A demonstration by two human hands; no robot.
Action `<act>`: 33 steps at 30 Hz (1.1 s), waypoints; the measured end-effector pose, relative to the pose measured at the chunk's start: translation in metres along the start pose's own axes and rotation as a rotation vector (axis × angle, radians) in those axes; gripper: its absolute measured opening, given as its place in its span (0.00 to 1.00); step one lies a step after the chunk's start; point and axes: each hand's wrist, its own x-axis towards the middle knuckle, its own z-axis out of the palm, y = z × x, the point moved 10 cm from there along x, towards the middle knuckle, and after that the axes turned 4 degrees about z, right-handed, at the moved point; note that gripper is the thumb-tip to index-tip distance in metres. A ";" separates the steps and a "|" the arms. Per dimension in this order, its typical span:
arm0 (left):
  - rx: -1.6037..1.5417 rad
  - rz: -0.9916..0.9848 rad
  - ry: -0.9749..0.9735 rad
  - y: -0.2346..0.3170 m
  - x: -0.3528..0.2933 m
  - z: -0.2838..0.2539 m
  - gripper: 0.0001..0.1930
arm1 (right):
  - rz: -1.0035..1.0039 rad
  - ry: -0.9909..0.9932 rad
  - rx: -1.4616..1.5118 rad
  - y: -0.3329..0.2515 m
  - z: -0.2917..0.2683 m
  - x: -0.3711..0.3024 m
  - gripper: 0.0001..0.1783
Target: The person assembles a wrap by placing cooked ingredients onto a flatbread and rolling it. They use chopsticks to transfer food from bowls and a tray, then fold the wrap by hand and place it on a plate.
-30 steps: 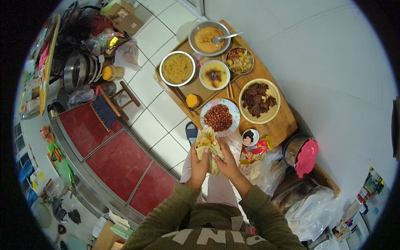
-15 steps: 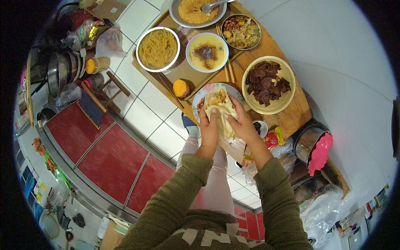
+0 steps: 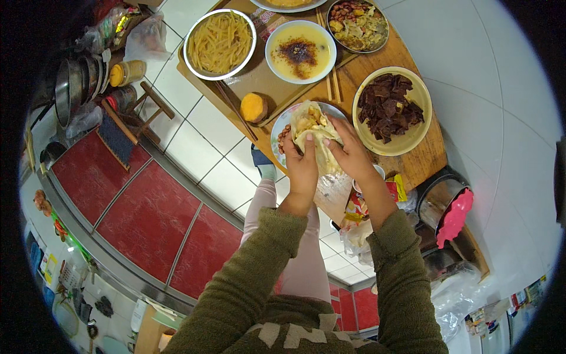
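A soft pale flatbread wrap (image 3: 324,154) with yellowish filling showing at its open far end is held up between both hands. My left hand (image 3: 301,162) closes on its left side, thumb laid along the front. On the right side, my right hand (image 3: 354,154) grips it with fingers bent over the edge and thumb pressed on the fold. Beneath the wrap lies a flowered plate (image 3: 277,131), partly covered, with peanuts (image 3: 283,139) at its left edge.
A yellow bowl of dark sliced meat (image 3: 356,127) stands to the right. Farther off are shredded potato (image 3: 219,42), a pale yellow soup bowl (image 3: 301,53), a peanut dish (image 3: 358,25) and chopsticks (image 3: 336,85). Half a sweet potato (image 3: 253,107) sits on the tray (image 3: 209,88). A pot (image 3: 435,199) stands lower right.
The view has shifted, so the table and dishes sit differently in it. My right fingers have moved farther over the wrap's upper right edge. Both hands still hold it above the plate.
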 end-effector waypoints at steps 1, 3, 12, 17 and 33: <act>0.005 -0.003 0.012 -0.001 0.000 -0.002 0.20 | 0.006 -0.016 -0.025 0.000 0.001 0.001 0.32; 0.025 0.020 0.040 -0.003 0.000 -0.011 0.20 | 0.007 -0.056 -0.073 -0.009 0.004 0.003 0.32; 0.194 0.023 0.015 -0.006 0.016 -0.023 0.14 | 0.063 -0.063 -0.246 -0.013 0.012 0.011 0.33; 0.192 0.028 -0.001 -0.002 0.017 -0.021 0.15 | 0.171 -0.058 -0.086 -0.001 0.014 0.011 0.33; 0.230 0.040 -0.247 0.029 -0.010 -0.010 0.21 | 0.250 0.164 0.161 -0.029 -0.012 -0.046 0.31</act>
